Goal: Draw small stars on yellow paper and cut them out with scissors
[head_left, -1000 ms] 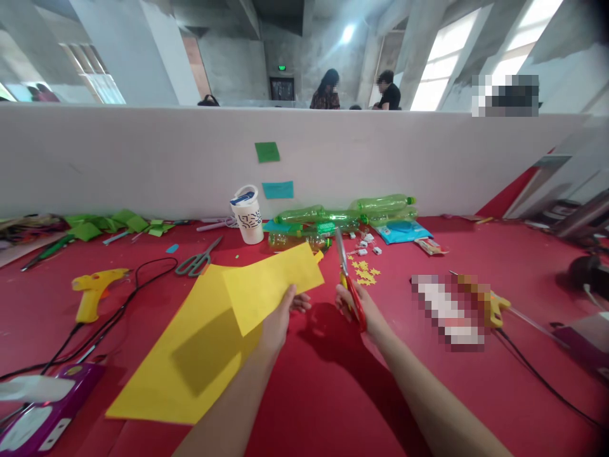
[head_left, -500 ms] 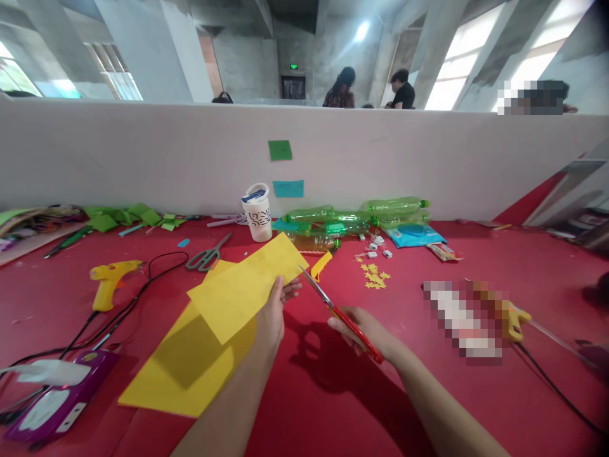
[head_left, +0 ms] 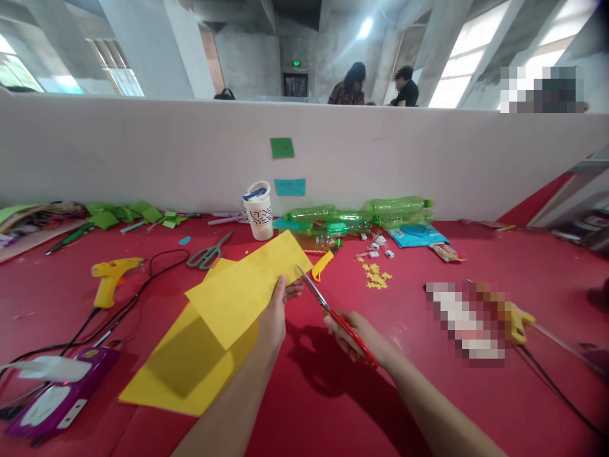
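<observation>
My left hand [head_left: 277, 311] is closed on a yellow sheet [head_left: 242, 289], with the thumb on top and the other fingers beneath. The sheet is held tilted above the table. My right hand [head_left: 349, 333] grips a pair of red-handled scissors [head_left: 328, 308]. Their blade tips overlap the right end of the sheet; whether paper lies between the blades I cannot tell. Below the held sheet lies a larger yellow sheet [head_left: 171, 368], partly hidden by it and my left forearm. Just beyond the scissors is a yellow box cutter [head_left: 322, 266].
Small yellow stars [head_left: 375, 277] lie right of centre, before green plastic bottles [head_left: 352, 219]. A white cup [head_left: 258, 212] stands near the partition [head_left: 190, 152]. Grey scissors [head_left: 209, 254], a yellow glue gun [head_left: 110, 279] and a purple power strip [head_left: 61, 393] are at left; another glue gun [head_left: 518, 322] lies right.
The scissors and my right hand have shifted slightly left, bringing the blade tips further over the sheet's right end. My left hand keeps hold of the sheet.
</observation>
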`<act>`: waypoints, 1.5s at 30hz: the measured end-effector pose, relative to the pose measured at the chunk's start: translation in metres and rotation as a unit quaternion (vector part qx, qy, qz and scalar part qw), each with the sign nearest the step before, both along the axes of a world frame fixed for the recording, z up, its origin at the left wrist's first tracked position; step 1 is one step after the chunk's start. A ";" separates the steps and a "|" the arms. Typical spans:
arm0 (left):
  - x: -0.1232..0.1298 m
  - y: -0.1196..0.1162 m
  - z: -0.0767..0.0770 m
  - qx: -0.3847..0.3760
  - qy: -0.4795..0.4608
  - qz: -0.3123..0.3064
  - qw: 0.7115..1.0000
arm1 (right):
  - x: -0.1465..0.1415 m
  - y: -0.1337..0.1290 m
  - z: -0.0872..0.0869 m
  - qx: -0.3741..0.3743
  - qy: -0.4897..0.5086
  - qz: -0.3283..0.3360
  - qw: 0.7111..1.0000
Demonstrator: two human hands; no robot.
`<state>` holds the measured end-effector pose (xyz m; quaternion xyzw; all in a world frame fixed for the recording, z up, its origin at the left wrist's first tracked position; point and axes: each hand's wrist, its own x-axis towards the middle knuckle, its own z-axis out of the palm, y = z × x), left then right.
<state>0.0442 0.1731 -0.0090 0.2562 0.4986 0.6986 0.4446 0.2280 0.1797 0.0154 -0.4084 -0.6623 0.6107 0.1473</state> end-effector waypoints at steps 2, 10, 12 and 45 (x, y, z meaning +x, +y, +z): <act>0.001 0.000 0.000 0.003 -0.010 0.002 1.000 | -0.001 0.000 -0.001 0.000 0.000 -0.001 1.000; 0.003 -0.001 0.002 0.019 -0.037 0.006 0.999 | -0.005 0.001 -0.005 -0.014 -0.006 -0.011 1.000; 0.003 -0.001 0.002 0.018 -0.043 0.011 0.999 | -0.006 0.002 -0.006 -0.020 -0.012 -0.017 1.000; 0.006 -0.003 0.000 -0.002 -0.011 -0.054 0.998 | -0.010 -0.001 -0.013 0.002 -0.002 -0.046 0.999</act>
